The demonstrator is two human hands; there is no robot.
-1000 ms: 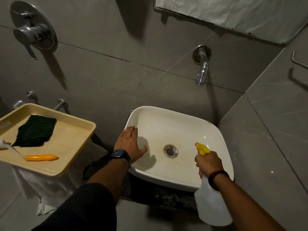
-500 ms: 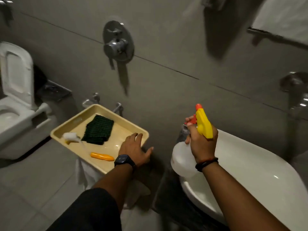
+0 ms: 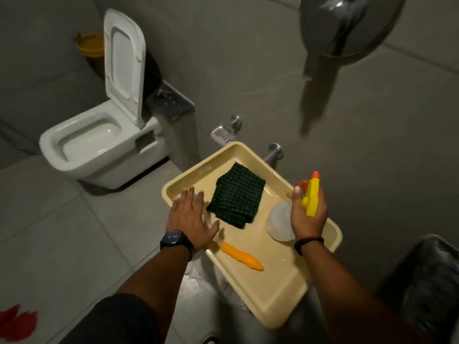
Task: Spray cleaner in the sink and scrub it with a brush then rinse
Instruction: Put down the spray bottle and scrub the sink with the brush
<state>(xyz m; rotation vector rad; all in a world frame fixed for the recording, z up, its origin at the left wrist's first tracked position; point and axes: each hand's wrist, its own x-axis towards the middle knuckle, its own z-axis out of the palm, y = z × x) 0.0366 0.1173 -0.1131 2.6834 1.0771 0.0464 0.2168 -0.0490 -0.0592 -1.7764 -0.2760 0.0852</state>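
Note:
A cream tray sits in the middle of the view. On it lie a dark green scrub cloth and a brush with an orange handle; its head is hidden under my left hand. That hand is spread flat over the tray's left side, holding nothing. My right hand grips a clear spray bottle with a yellow and orange trigger head, held over the tray's right side. The sink is out of view.
A white toilet with its lid raised stands at the left. A chrome wall valve juts out at the top right. White cloth hangs below the tray. A dark bin or bag is at the lower right.
My view has swung left from the sink to the tray. My right hand carried the spray bottle from the sink to over the tray. My left hand left the sink rim and now covers the brush head.

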